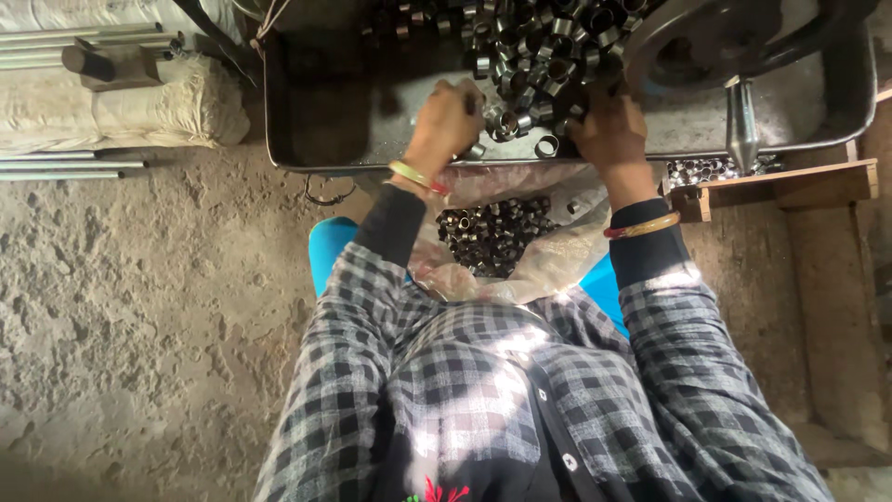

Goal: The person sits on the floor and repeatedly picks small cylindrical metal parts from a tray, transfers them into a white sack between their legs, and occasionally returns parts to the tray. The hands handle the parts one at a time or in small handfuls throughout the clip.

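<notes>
Hands (446,121) curled among metal rings (539,65)

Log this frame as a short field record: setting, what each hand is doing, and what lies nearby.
setting: person seated over a dirt floor, facing a metal tray
left hand: in the tray, fingers curled on metal rings; grip unclear
right hand: on the same ring pile; grip unclear
lap: clear plastic bag holding more rings
nearby: metal rods, white sack, pointed steel cone
</notes>
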